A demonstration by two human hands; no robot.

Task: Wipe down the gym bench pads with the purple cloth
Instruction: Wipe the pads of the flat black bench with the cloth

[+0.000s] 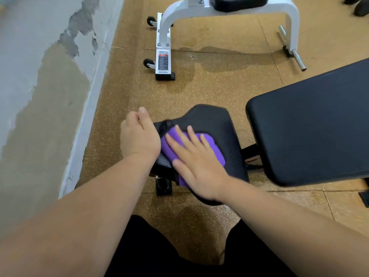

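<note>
While the small black padded seat pad [211,120] is being wiped in the head view, the crumpled purple cloth [210,145] is pressed flat onto it by the right hand [197,166], whose fingers [192,136] are straight and spread. The left hand [139,136] is set against the pad's narrow end. Its thumb is extended and its other fingers are curled out of sight, so a grip on the pad cannot be confirmed.

The cloth is bunched into folds, so parts of the pad could be skipped, and the bundle could be dragged off the near edge, where a corner already hangs over. The long black rectangular back pad [311,126], just to the right, shows no cloth on it and is judged to be left for later.

The cloth lies directly beneath the right palm and fingers. It shows between the fingers and beyond their tips, and its left edge touches the left wrist.
</note>
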